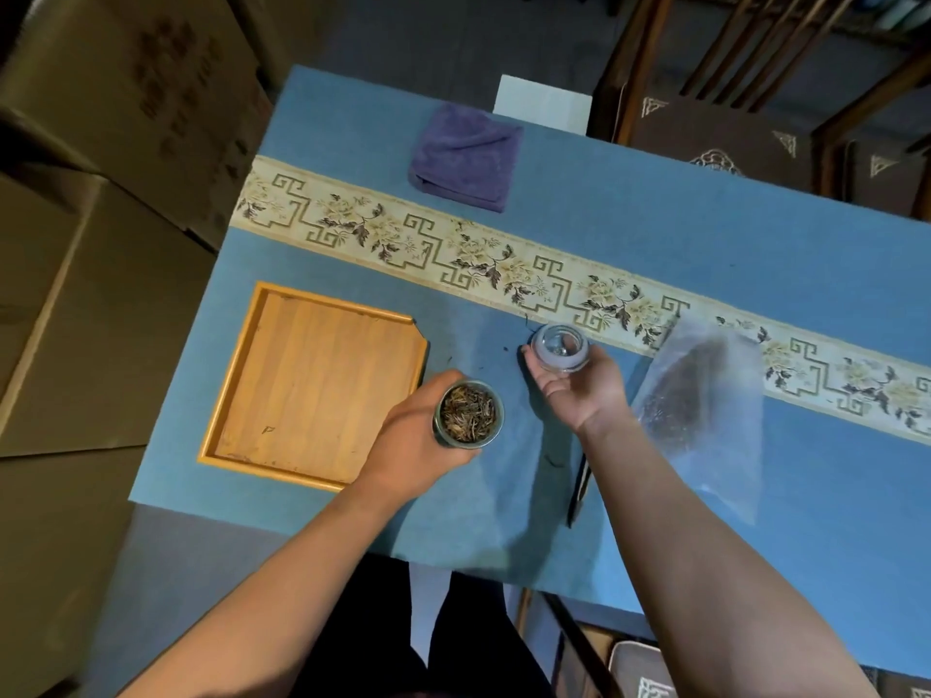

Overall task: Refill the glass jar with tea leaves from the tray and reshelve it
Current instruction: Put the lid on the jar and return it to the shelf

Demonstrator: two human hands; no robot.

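Note:
My left hand (418,435) grips a glass jar (469,414) from its left side; the jar is uncovered and filled to the rim with dry tea leaves. My right hand (579,390) holds the jar's glass lid (560,348) in its fingertips, a little up and to the right of the jar. The wooden tray (312,385) lies flat on the blue tablecloth to the left of the jar, and its floor shows no tea leaves.
A clear plastic bag of dark tea (705,410) lies right of my right hand. A folded purple cloth (466,156) sits at the table's far side. Cardboard boxes (101,193) stand at left, wooden chairs (755,93) beyond the table. A dark thin tool (578,491) lies under my right forearm.

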